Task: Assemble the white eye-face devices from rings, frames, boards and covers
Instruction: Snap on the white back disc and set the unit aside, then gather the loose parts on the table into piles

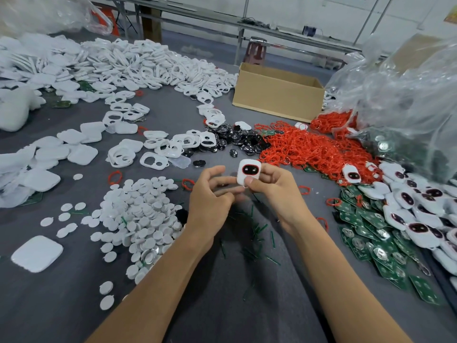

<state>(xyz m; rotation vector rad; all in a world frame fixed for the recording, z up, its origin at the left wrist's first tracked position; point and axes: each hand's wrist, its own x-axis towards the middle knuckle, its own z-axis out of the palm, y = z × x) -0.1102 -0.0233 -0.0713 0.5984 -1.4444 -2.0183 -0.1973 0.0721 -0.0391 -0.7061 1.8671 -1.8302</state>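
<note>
My right hand (269, 186) pinches a white eye-face device (248, 173) with a red-rimmed black face, held upright above the grey table. Beside it my left hand (210, 194) hovers with loosely curled fingers, blurred, and holds nothing that I can see. Red rings (309, 147) lie heaped behind the hands. White frames (153, 159) and black eye pieces (237, 139) sit further back. Green boards (371, 241) and finished devices (420, 219) pile at the right. Round white covers (138, 219) are heaped at the left.
A cardboard box (277, 95) stands at the back right, next to a large clear plastic bag (408, 107). White square shells (37, 253) lie at the left. Green slivers (254, 233) litter the grey table (222, 305) in front of me.
</note>
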